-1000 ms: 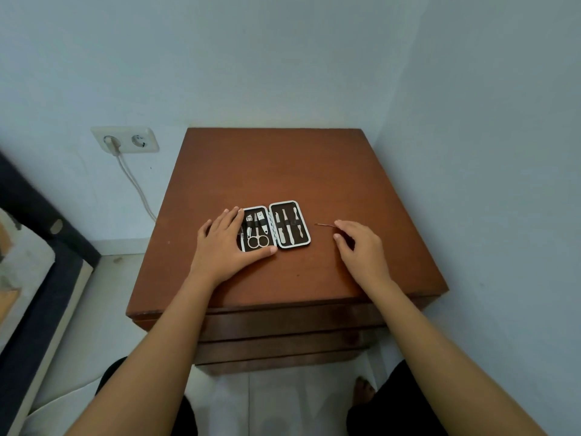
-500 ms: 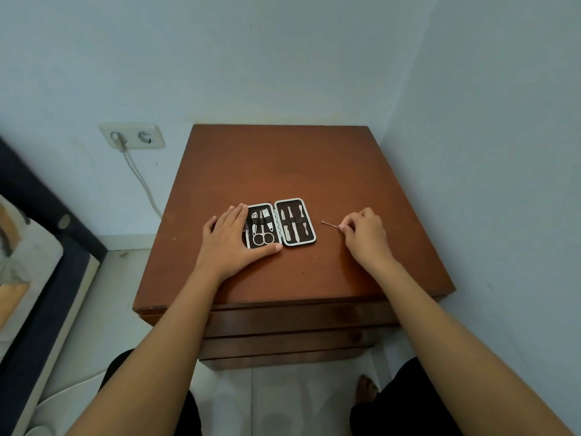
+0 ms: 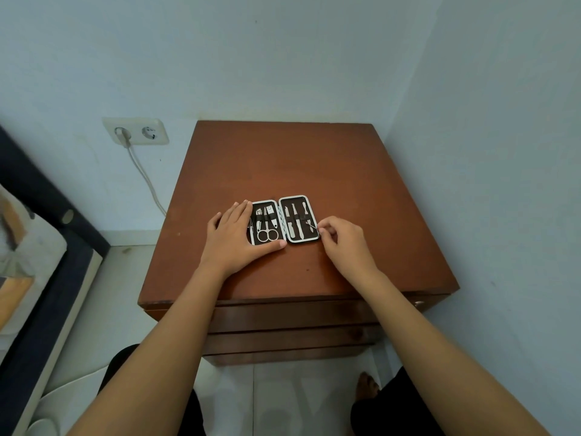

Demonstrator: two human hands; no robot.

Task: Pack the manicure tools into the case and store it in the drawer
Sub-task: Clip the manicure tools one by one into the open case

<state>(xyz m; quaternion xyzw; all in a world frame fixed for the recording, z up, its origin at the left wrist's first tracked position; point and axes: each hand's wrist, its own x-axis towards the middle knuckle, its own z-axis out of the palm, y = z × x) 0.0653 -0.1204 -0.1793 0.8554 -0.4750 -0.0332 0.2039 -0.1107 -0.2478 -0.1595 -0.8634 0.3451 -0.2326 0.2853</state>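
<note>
A small black manicure case (image 3: 283, 220) with a pale rim lies open flat on the brown nightstand (image 3: 283, 158). Its left half holds scissors (image 3: 267, 234) and clippers; its right half holds several slim metal tools. My left hand (image 3: 234, 239) rests flat on the case's left edge, thumb along its front. My right hand (image 3: 344, 243) pinches a thin metal tool (image 3: 312, 227) whose tip lies over the right half of the case.
The nightstand stands in a corner, walls behind and right. Closed drawers (image 3: 292, 319) front it below the top. A wall socket (image 3: 135, 131) with a plugged cable is at left. A dark bed frame (image 3: 53, 212) runs along the left.
My right hand picked the thin metal tool off the nightstand top and carried it left to the case's right half. My left hand stayed on the case.
</note>
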